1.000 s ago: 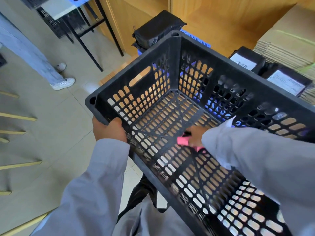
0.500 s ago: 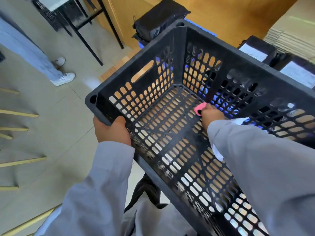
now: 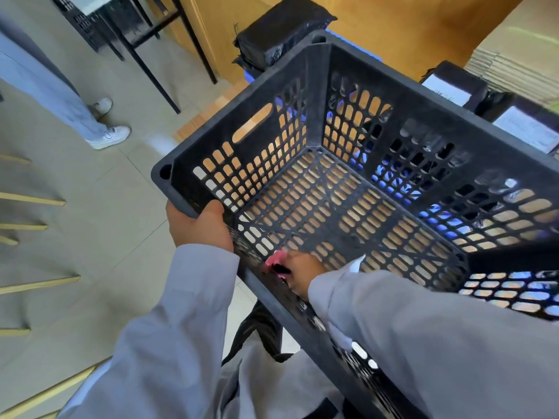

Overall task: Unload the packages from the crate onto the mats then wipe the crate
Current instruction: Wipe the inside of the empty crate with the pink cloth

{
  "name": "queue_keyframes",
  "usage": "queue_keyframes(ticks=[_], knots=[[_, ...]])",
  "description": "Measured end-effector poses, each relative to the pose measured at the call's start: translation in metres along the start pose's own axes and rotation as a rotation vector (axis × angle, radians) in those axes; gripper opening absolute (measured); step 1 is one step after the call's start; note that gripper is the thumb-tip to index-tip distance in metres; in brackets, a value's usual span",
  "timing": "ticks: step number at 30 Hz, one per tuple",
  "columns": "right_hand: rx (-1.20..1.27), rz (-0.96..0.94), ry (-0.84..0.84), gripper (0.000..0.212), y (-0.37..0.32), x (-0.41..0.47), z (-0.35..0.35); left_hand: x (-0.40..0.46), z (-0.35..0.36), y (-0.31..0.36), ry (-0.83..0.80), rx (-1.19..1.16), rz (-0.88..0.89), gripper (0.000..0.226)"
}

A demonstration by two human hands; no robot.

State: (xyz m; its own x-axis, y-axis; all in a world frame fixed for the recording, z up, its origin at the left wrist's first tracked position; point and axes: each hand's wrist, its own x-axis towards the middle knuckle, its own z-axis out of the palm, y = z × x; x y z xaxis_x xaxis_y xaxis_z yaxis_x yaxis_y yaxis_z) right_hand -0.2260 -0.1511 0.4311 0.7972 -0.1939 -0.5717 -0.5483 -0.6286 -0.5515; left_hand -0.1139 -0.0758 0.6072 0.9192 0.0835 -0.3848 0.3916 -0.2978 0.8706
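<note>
An empty black perforated crate [image 3: 317,65] is held tilted in front of me. My left hand [image 3: 198,226] grips its near left rim. My right hand [image 3: 302,272] is inside the crate and holds a small pink cloth [image 3: 273,258] against the inner near wall by the bottom corner. Black wrapped packages lie beyond the crate: one [image 3: 281,31] behind its far corner and two with white labels [image 3: 453,84] [image 3: 526,128] at the right. Blue mat shows through the crate's holes [image 3: 390,179].
A person's legs and white shoes [image 3: 109,136] stand on the tiled floor at the left. A black metal table frame [image 3: 142,40] is at the top left. Wooden panelling [image 3: 393,22] and flat cardboard [image 3: 514,58] lie behind the crate.
My right hand has drawn the pink cloth from the far right wall back across the crate floor to the near wall. My left hand keeps its grip on the rim.
</note>
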Motion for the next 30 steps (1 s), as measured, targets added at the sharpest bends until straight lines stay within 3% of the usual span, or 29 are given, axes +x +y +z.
queue_keyframes(ticks=[2,6,10,13,16,19,22,30], knots=[[0.124,0.04,0.015,0.052,-0.004,0.001,0.001,-0.001,0.0,0.001,0.001,-0.007,0.006,0.04],[0.27,0.146,-0.01,0.022,-0.001,0.0,-0.004,-0.001,0.001,0.001,0.001,0.001,0.007,0.04],[0.262,0.166,-0.107,0.01,0.004,0.004,-0.022,0.0,0.001,0.0,0.007,0.027,0.026,0.042],[0.305,0.187,-0.128,0.026,0.015,0.005,-0.057,0.0,0.001,-0.001,0.003,0.024,0.018,0.041],[0.388,0.291,0.064,0.031,0.038,0.01,-0.105,0.0,0.0,-0.001,0.003,-0.001,0.015,0.036],[0.068,0.428,0.358,0.018,0.068,0.026,-0.151,0.001,0.0,-0.001,-0.001,0.001,0.01,0.036],[-0.278,0.485,0.403,0.029,0.083,0.042,-0.157,0.003,-0.001,-0.002,0.002,0.027,0.008,0.038],[-0.291,0.518,0.464,0.032,0.064,0.058,-0.119,0.001,0.0,0.001,0.011,0.025,0.002,0.038]])
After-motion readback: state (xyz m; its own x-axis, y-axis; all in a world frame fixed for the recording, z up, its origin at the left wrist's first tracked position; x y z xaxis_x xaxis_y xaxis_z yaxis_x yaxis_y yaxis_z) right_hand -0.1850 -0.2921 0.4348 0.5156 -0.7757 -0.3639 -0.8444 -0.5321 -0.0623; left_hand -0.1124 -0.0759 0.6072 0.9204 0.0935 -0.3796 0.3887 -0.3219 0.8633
